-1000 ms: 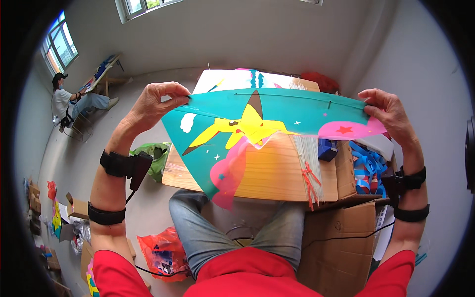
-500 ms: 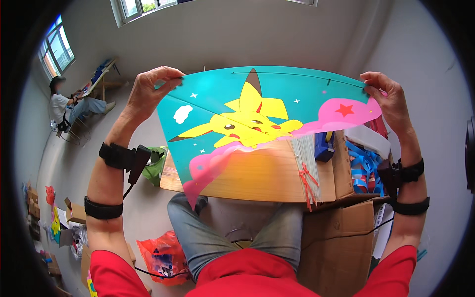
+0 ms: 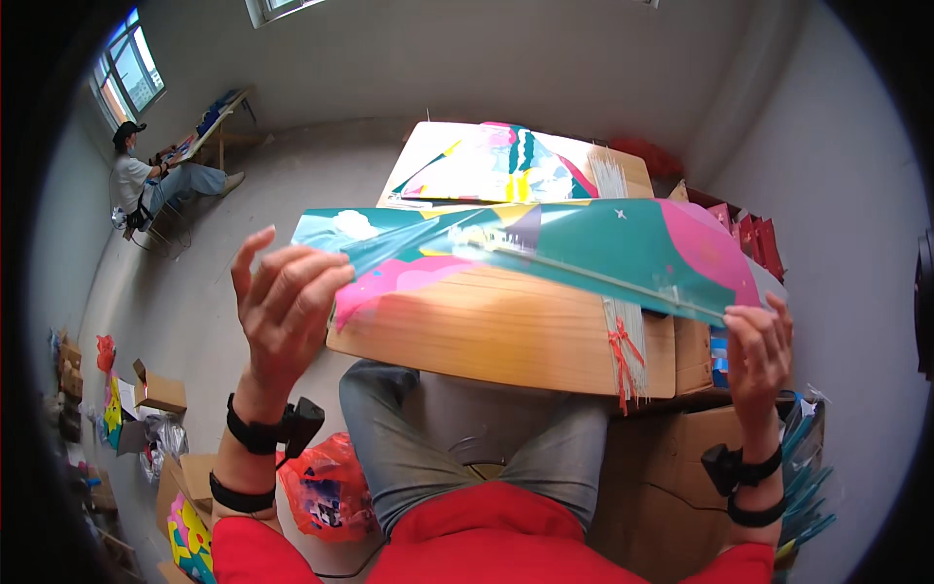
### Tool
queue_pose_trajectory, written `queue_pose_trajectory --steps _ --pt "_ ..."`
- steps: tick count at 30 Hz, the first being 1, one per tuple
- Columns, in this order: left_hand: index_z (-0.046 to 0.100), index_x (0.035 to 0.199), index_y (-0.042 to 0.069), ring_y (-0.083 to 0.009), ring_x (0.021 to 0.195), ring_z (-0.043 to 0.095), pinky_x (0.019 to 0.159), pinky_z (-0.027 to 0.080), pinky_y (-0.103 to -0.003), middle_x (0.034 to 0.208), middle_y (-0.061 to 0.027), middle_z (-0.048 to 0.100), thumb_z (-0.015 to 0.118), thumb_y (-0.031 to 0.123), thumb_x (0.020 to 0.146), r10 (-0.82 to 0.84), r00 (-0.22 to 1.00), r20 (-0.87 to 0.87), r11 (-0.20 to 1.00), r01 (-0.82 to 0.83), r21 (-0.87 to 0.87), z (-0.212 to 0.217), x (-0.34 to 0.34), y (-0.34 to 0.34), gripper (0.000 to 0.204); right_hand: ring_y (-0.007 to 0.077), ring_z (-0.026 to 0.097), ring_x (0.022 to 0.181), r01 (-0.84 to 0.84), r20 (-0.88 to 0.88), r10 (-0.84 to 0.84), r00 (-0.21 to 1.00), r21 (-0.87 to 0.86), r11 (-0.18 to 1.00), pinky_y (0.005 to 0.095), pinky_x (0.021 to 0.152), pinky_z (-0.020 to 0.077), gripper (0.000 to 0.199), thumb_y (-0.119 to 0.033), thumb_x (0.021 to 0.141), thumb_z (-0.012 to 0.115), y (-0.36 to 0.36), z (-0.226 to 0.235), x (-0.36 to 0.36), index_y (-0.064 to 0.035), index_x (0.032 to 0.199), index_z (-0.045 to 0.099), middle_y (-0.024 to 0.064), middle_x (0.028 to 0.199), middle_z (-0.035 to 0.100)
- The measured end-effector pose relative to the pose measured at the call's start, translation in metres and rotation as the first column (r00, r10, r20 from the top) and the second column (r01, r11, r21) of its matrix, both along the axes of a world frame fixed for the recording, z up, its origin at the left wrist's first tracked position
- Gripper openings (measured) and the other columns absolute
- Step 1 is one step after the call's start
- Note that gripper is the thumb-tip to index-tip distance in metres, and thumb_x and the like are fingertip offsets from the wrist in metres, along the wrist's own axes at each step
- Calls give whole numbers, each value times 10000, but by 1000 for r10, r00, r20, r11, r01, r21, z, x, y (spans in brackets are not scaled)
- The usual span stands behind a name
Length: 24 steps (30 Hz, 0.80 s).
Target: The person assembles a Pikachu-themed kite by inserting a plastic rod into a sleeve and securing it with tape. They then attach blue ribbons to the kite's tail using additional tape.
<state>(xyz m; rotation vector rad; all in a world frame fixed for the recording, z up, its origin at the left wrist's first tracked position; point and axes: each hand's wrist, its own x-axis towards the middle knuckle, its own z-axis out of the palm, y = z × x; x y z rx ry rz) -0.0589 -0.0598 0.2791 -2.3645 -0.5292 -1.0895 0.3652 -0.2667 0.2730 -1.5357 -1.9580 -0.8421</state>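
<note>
A thin teal and pink printed kite [image 3: 603,248] with a slim rod along its near edge is held up over the wooden table. My left hand [image 3: 287,302] is closed on its left end, fingertips at the edge. My right hand [image 3: 759,355] pinches the right corner between thumb and fingers. The sheet is tilted and folded over, so most of its yellow cartoon figure is hidden. Beneath it on the table [image 3: 486,336] lies a bundle of thin white rods [image 3: 628,336] tied with red string.
More colourful printed sheets [image 3: 486,165] lie at the table's far side. Cardboard boxes [image 3: 671,467] stand at the right, with teal sticks [image 3: 803,477] beside them. A red plastic bag [image 3: 331,487] is on the floor. Another person [image 3: 146,185] sits working at the far left.
The kite has turned from facing me broadly to a tilted, folded position. Both hands have come down and the right hand nearer, uncovering the printed sheets on the far table.
</note>
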Motion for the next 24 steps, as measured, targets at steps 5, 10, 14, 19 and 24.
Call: queue_pose_trajectory --steps 5,10,14,19,24 --pt "681 970 175 -147 951 649 1081 358 -453 1014 47 693 728 38 770 49 988 -145 975 -79 -207 -128 -32 -51 248 239 648 911 35 -7 -36 999 -113 993 489 988 482 217 37 795 688 -46 -132 -25 -29 1002 668 88 1028 668" --pt "675 1043 194 -171 1185 548 1116 297 -457 1200 68 647 695 34 774 122 957 -264 886 -225 -405 -228 -33 -77 314 208 619 940 50 -54 -66 996 -269 962 456 987 463 213 -26 779 687 -51 -234 -41 -49 991 677 51 1036 638" --pt "675 1029 144 -244 1064 590 1005 417 -409 1098 -32 634 690 22 790 178 979 -103 597 -191 -779 -265 -25 -122 269 207 615 903 53 -40 -71 997 -345 937 428 933 472 191 -61 774 684 -46 -271 -46 -55 965 671 51 994 627" --pt "533 1295 -17 -198 1165 582 978 475 -314 1249 -119 597 647 222 969 683 727 -73 -537 431 -725 -317 -8 -162 420 236 615 902 34 -88 -70 994 -365 931 426 912 474 192 -44 785 679 -48 -281 -57 -56 976 666 58 987 627" --pt "504 1315 5 -207 1249 536 1058 428 -346 1301 -111 573 658 170 957 851 520 78 -506 850 -143 -317 37 -154 423 254 617 923 32 -91 -70 993 -369 929 437 903 482 221 -12 777 690 -54 -276 -55 -55 991 663 64 999 632"
